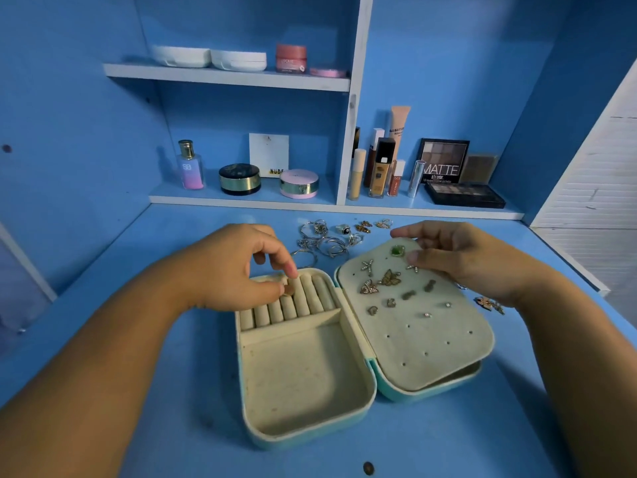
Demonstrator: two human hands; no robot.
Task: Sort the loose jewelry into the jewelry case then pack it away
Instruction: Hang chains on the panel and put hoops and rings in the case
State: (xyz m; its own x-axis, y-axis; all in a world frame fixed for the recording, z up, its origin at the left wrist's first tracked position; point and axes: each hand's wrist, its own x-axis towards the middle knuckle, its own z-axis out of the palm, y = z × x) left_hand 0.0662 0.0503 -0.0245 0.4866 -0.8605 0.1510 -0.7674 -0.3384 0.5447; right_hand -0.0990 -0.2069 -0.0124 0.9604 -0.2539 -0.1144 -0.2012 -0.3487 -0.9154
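Observation:
The teal jewelry case [370, 367] lies open on the blue desk, cream-lined. Its left half has ring rolls [303, 300] and a bare compartment [303, 377]. Its right half is an earring panel [431, 326] with several earrings pinned on it. My left hand [241, 267] is over the ring rolls and pinches a small ring [289, 287] between thumb and fingers at the rolls. My right hand [462, 257] rests on the panel's far right edge, fingers loosely bent. Loose rings and earrings [331, 239] lie just behind the case. Two flower earrings [489, 304] lie by my right wrist.
Behind the desk, shelves hold cosmetics: a perfume bottle [189, 165], compacts [239, 179], foundation bottles [381, 167] and eyeshadow palettes [463, 194]. A white slatted panel [593, 188] stands at the right. A dark knob [368, 468] sits at the desk's front edge.

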